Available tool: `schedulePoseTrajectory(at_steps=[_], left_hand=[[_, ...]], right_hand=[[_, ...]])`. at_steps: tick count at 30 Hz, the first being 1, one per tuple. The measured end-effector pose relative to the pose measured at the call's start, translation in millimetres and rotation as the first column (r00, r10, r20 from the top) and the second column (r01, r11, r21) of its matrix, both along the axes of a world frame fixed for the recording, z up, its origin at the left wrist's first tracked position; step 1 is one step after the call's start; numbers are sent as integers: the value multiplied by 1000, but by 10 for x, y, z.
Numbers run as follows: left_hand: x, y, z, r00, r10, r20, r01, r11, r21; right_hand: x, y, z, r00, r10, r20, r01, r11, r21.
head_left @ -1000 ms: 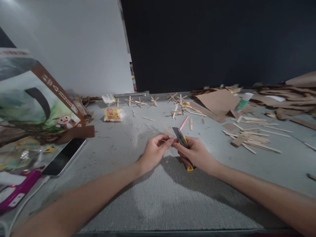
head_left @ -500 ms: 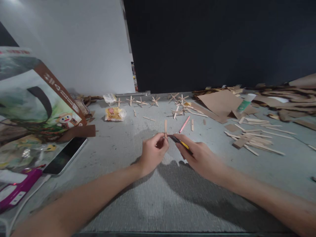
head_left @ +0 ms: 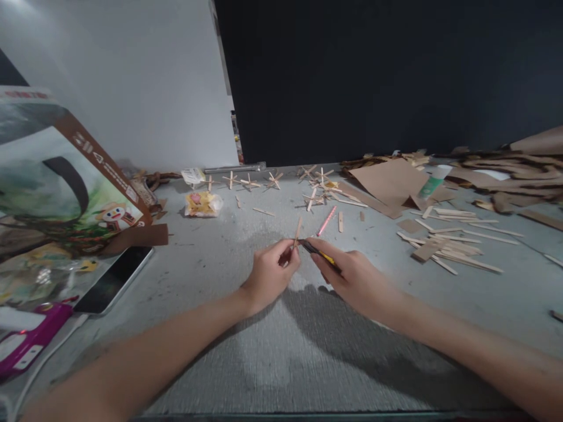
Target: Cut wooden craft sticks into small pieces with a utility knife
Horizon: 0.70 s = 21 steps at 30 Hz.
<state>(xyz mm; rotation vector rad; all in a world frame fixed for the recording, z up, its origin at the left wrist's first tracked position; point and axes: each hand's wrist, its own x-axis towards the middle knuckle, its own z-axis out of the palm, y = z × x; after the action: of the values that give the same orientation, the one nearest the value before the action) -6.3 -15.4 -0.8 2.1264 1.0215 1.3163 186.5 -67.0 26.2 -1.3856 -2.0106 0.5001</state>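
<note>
Between the fingertips of my left hand [head_left: 271,271] is a wooden craft stick [head_left: 298,229], held pointing up and tilted slightly right. My right hand [head_left: 352,275] is wrapped round a black and yellow utility knife [head_left: 323,254]. The knife's tip meets the stick, or comes very close to it, just above my left fingers; exact contact is too small to make out. Beyond my hands lie a pink patterned pen-like stick [head_left: 326,221] and a short flat piece of wooden stick [head_left: 340,222].
Several star-shaped stick pieces [head_left: 274,180] stand along the back. At right are a pile of craft sticks [head_left: 466,258], brown cardboard [head_left: 387,181] and a green-and-white glue stick [head_left: 434,182]. A phone [head_left: 115,281], purple power strip [head_left: 37,337] and printed bag [head_left: 74,181] occupy the left.
The craft stick has turned from nearly upright to leaning right, its face now narrower to view. Both hands keep their grips. The whole view has shifted slightly.
</note>
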Motion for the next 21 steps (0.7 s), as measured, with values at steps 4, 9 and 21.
schedulePoseTrajectory(at_steps=[4, 9, 21], left_hand=[[-16, 26, -35, 999, -5, -54, 5, 1000, 3], [-22, 33, -55, 995, -35, -96, 34, 999, -7], [-31, 35, -73, 992, -70, -103, 62, 995, -80]], right_hand=[[8, 8, 7, 999, 11, -45, -12, 1000, -20], [1, 23, 23, 995, 6, -95, -12, 998, -63], [-88, -2, 78, 937, -35, -346, -125, 895, -429]])
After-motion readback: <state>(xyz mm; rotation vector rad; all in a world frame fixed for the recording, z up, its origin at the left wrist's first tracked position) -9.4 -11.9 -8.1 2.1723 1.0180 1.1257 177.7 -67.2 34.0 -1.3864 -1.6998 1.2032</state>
